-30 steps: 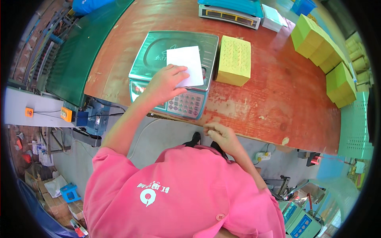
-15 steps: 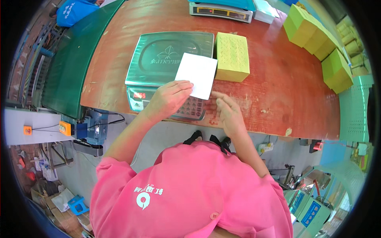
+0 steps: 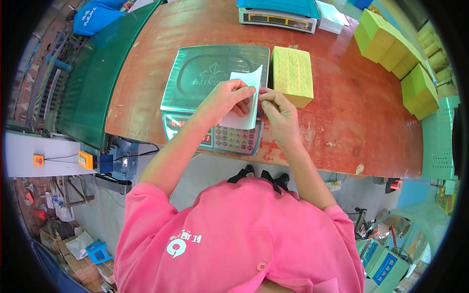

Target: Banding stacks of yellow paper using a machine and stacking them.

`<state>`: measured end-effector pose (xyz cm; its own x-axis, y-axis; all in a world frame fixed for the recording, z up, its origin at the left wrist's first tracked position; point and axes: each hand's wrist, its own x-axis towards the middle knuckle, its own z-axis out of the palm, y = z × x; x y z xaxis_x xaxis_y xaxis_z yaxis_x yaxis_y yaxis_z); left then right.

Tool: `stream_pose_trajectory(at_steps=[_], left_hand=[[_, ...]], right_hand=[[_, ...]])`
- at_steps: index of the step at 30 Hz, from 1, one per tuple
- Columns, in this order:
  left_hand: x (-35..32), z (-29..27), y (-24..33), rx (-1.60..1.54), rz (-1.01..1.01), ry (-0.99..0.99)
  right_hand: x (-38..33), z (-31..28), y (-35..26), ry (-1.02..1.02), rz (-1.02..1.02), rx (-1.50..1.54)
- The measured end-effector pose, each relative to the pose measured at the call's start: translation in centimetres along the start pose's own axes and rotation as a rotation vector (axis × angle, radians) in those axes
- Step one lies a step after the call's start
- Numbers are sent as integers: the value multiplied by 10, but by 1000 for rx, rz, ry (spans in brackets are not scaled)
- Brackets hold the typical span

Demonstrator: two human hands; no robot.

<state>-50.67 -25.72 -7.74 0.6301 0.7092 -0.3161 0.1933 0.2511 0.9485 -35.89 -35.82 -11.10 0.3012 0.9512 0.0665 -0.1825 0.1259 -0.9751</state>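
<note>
My left hand [image 3: 228, 100] holds a white sheet or thin stack of paper [image 3: 237, 122], its thumb on the face and its fingers bent against it. The paper curls up along its right side. At that right edge are the closed fingertips of my right hand [image 3: 281, 113]; whether a sheet lies between them is hidden. Both hands are over the front right part of a weighing scale [image 3: 185, 100] with a steel platform, a lit red display and a keypad. Beside the platform, on the right, stands a block of yellow embossed paper [image 3: 293, 73].
The red-brown worktop [image 3: 351, 122] carries a second scale [image 3: 278, 19] with a blue tray at the back, beside a white stack [image 3: 331, 19]. More yellow blocks [image 3: 391, 44] line the right side. A green conveyor belt [image 3: 97, 83] runs along the left; a person in blue [image 3: 97, 17] is beyond it.
The paper, flat before, now bends upright along its right side. My left hand has turned and its thumb presses the sheet. My right hand has come up to the paper's edge, fingers closed.
</note>
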Motion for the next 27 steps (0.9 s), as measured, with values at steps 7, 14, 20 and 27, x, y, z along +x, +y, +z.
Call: stream_pose_trajectory(at_steps=[7,14,20,27], left_hand=[[5,-3,4,-94,-36,-14],[8,-5,1,-104,-33,4],[7,-7,-1,-126,-39,-5],[6,3,-16,-200,72,150]], right_hand=[[6,5,-2,-38,-29,-72],[8,5,-1,-40,-11,-58],[6,-1,2,-23,12,29],[10,-19,12,24,66,55]])
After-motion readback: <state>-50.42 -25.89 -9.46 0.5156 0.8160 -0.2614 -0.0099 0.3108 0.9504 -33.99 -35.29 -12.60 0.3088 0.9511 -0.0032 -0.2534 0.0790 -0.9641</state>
